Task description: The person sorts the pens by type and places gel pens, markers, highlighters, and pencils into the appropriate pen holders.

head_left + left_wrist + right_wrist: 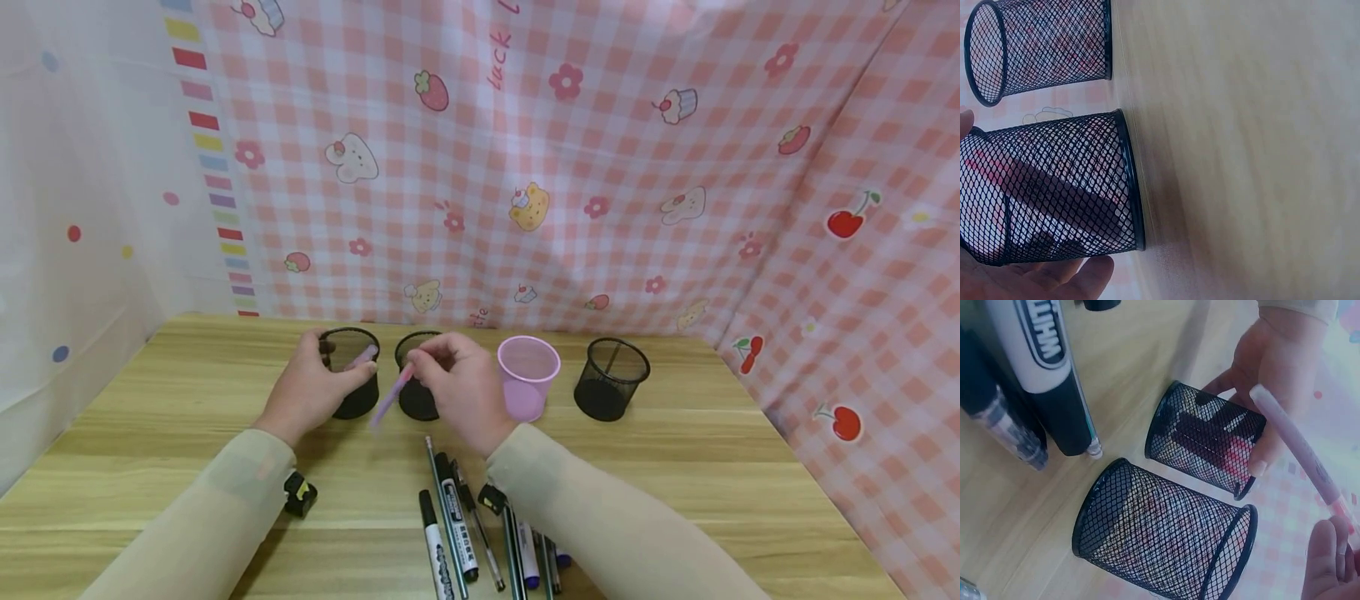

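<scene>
My left hand (311,387) grips the leftmost black mesh pen cup (357,402), its thumb across the near rim. Inside that cup leans a pink-purple marker (1063,197), seen through the mesh in the left wrist view. Another pink-purple marker (1297,447) is pinched by its red-pink end between thumb and fingers of my right hand (471,392). It slants in the air, lower end down-left, in front of the gap between the left cup and a second black mesh cup (418,403). This second cup stands upright, partly hidden behind the right hand.
To the right stand a pink cup (527,400) and another black mesh cup (603,396). Near the front lie several pens, including a whiteboard marker (454,508), a black-capped marker (433,537), a pencil (438,471) and a ballpoint pen (483,533). A checked curtain (480,167) hangs behind.
</scene>
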Available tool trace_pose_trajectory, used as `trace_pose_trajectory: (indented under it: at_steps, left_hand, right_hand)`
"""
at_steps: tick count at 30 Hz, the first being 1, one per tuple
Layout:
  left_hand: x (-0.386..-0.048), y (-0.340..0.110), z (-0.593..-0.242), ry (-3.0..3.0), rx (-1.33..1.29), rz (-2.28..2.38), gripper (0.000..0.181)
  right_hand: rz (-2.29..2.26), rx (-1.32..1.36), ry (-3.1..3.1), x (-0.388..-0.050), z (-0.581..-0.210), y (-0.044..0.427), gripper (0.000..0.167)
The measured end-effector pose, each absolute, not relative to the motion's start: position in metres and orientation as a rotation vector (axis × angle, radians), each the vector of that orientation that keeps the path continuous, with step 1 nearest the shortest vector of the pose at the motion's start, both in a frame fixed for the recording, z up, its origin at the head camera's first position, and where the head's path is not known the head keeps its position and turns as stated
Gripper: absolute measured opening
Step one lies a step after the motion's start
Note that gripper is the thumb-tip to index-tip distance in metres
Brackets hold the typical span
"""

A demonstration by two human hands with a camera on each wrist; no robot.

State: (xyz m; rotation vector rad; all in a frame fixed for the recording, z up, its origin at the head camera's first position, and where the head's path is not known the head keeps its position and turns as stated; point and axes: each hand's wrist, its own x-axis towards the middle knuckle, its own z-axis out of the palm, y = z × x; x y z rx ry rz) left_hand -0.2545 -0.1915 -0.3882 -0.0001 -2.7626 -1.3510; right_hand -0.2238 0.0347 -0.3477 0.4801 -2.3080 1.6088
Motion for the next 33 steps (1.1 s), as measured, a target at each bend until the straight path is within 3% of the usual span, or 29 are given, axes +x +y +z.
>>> trace_pose_trajectory:
  at_steps: [33]
  left_hand:
    - [-0.252,-0.19,-0.387,-2.769,0.003,-1.358,0.113]
  right_hand:
    - [1.604,0.453,-1.899,-0.247,-0.347,0.022,0.01]
